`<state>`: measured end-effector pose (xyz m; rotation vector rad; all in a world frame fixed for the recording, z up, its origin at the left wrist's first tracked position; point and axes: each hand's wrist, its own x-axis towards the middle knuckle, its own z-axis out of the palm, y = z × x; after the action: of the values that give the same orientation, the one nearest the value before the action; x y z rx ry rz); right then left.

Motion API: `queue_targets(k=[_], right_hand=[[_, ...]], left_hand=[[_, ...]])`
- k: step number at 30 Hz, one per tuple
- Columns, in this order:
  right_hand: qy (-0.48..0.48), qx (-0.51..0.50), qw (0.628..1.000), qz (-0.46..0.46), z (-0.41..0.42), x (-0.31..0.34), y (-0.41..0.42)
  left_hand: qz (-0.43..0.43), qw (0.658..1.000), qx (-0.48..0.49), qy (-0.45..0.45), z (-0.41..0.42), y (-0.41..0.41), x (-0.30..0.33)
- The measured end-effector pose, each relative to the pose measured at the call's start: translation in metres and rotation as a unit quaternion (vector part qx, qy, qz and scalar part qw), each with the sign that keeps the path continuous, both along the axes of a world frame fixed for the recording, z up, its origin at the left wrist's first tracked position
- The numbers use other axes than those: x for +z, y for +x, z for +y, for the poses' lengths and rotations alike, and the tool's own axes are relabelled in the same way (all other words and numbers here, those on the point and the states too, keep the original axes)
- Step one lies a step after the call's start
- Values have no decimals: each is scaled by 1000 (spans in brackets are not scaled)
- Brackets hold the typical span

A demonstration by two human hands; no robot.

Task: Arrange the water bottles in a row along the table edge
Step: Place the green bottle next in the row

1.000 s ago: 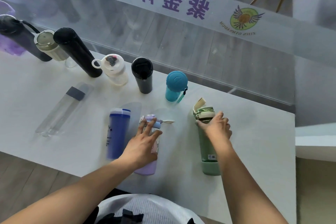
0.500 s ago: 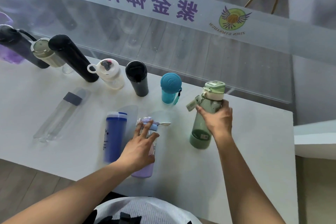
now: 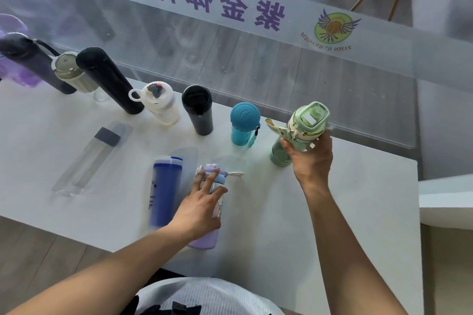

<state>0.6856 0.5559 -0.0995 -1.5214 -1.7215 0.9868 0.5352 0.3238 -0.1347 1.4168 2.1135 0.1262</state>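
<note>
right hand point(image 3: 311, 158) is gripping the green bottle point(image 3: 297, 135) by its neck, base hanging just below the grip beside the teal bottle point(image 3: 243, 123), so I'd be lowering it straight, while left hand point(image 3: 199, 208) is wrapping the lying purple bottle point(image 3: 208, 235)

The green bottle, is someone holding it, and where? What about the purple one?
The right hand holds the green bottle upright just below its lid. The left hand lies over the purple bottle, still flat on the table.
</note>
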Motion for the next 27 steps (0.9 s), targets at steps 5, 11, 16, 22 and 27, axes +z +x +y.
queue_targets(k=[5, 11, 16, 22, 27], right_hand=[[15, -5, 1000, 5, 1, -4, 5], [14, -1, 1000, 1, 6, -5, 9], [8, 5, 1000, -18, 3, -4, 8], [-30, 22, 997, -69, 0, -10, 18], [-89, 21, 989, -119, -18, -26, 26]], left_hand=[[2, 1000, -1, 3, 0, 1, 0], [1, 1000, 0, 6, 0, 1, -3], [12, 1000, 1, 18, -2, 2, -9], [33, 998, 9, 54, -10, 1, -17], [30, 995, 52, 79, -24, -1, -7]])
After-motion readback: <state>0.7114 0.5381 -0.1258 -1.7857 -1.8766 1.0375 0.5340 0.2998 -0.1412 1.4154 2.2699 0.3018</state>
